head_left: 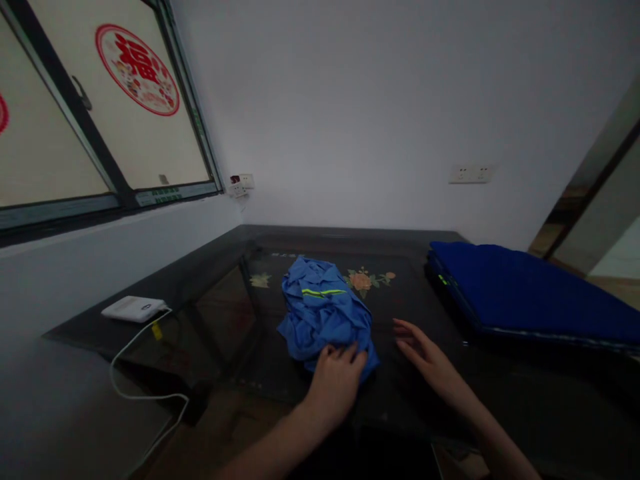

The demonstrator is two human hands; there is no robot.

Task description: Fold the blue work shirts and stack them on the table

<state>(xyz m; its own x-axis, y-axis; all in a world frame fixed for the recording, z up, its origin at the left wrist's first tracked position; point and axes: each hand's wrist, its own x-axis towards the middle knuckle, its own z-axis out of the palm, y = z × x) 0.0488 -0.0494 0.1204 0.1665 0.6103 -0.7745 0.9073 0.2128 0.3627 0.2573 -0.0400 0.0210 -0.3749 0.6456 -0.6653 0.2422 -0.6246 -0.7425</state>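
Observation:
A crumpled blue garment [320,313] with a yellow-green stripe lies bunched in the middle of the dark glossy table [400,253]. At its near edge my left hand [337,377] has its fingers curled into the cloth. My right hand [425,353] is apart from the garment, just to its right and above the tabletop. Its fingers are stretched out, the thumb is away from them, and nothing is held. How the garment's sleeves and body lie is lost in the folds.
Dark blue folded cloth [530,290] lies at the table's right, with yellow-green bits along its left side. A white power bank [134,309] sits on the left edge, its white cable [145,398] hanging down. Walls with sockets [470,175] and a window [115,113] border the table.

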